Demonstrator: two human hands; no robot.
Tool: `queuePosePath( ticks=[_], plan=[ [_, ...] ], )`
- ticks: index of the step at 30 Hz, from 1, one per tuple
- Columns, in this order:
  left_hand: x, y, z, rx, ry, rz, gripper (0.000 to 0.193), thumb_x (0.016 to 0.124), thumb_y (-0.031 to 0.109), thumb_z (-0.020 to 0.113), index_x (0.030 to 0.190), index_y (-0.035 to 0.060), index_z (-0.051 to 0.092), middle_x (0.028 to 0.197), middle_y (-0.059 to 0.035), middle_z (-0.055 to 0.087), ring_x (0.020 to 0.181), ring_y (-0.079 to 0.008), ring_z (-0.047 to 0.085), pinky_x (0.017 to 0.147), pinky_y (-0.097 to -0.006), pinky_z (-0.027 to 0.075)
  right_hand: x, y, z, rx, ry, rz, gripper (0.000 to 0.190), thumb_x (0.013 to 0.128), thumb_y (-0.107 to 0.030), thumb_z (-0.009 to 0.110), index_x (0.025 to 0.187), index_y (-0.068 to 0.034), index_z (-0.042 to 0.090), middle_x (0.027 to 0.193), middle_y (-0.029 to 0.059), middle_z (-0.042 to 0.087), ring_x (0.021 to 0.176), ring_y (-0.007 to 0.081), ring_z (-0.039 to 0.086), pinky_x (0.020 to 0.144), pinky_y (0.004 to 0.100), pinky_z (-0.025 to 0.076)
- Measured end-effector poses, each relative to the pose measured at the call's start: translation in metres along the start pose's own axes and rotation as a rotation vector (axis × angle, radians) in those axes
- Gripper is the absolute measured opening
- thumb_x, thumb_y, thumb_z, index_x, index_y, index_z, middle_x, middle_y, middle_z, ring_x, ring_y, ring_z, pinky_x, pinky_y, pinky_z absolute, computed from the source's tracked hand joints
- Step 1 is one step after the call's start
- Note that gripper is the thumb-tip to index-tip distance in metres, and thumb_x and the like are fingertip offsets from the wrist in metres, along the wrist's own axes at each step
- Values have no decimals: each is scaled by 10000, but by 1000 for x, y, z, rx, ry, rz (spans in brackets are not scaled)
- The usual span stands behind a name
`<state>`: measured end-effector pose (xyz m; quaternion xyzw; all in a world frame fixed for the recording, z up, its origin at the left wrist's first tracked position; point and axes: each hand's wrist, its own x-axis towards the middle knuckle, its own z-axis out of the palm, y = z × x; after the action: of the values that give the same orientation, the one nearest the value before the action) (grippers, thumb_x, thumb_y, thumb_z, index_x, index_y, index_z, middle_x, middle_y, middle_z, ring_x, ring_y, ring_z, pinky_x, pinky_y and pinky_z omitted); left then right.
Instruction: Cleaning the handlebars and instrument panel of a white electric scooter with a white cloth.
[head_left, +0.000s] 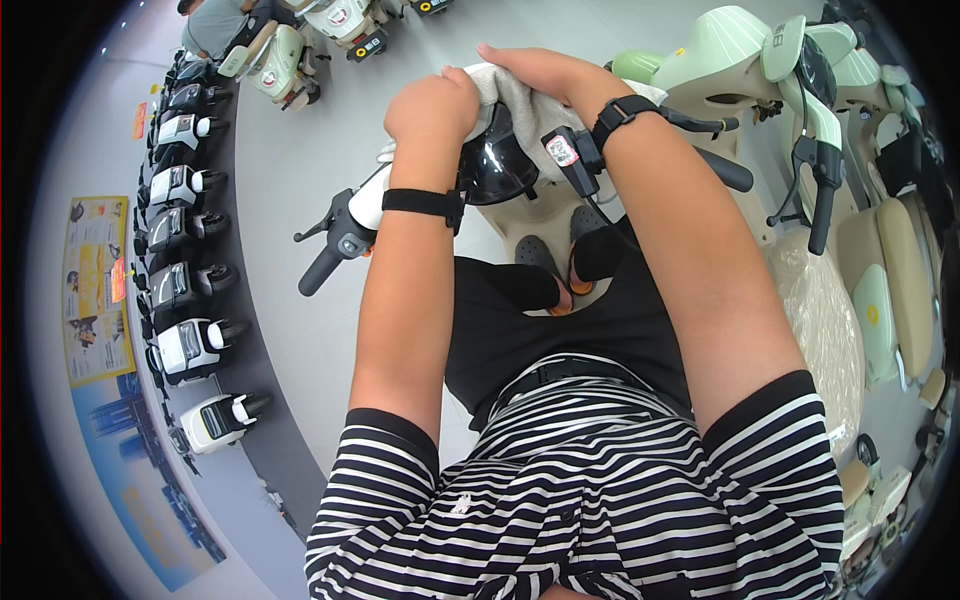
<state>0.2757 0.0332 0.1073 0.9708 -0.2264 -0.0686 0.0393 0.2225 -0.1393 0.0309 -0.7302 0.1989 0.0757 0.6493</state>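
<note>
A grey cloth is draped over the front of a scooter's handlebar, around its glossy black instrument display. My left hand is curled on the left part of the cloth, its fingers turned out of sight. On the far side, my right hand bends over the cloth with the thumb showing; its other fingers are hidden. Left of my left forearm are the scooter's black left grip and brake lever. The right grip sticks out past my right forearm, near a black box with a printed sticker.
Pale green scooters stand close at the right, one handlebar reaching near my arm. Clear plastic wrap covers something beside me. Several scooters line the left wall. A person sits near a green scooter at upper left.
</note>
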Motion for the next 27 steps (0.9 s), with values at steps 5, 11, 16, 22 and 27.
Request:
queuePosePath(
  ticks=[5,11,16,22,27],
  plan=[
    [17,14,16,150,45,107,647,1122,407,330,1303,26,821,1354,-291,771,1271,-489,731,1135,-556,553,-4,-7,13,66,66,-47,939,1126,-746,462,1669,17,528,1730,294,488,1581,404,510,1317,487,387],
    [45,19,7,111,-106,187,580,1085,411,416,1358,115,834,1443,-236,765,1351,-444,718,1150,-518,540,-12,-17,15,174,-113,-123,882,1154,-720,417,1633,2,578,1666,249,584,1519,338,578,1282,459,433],
    [72,19,3,-173,-469,348,713,1076,603,545,1459,35,740,1489,-242,738,1364,-381,707,1159,-491,517,7,4,0,164,24,-54,902,1135,-756,420,1612,-13,604,1623,234,629,1487,332,605,1250,458,466],
    [55,-2,-19,-458,-628,129,647,1083,604,582,1444,98,764,1426,-141,766,1243,-261,717,1077,-413,537,-4,-8,12,89,57,-25,955,1096,-806,448,1628,-26,592,1639,235,613,1468,359,621,1207,479,506],
    [68,-12,-12,-595,-671,58,567,1085,585,585,1358,138,801,1308,-102,805,1113,-235,739,976,-387,561,2,-1,6,103,60,-39,951,1079,-819,478,1601,-37,623,1615,242,632,1451,365,635,1200,494,511]
  ],
)
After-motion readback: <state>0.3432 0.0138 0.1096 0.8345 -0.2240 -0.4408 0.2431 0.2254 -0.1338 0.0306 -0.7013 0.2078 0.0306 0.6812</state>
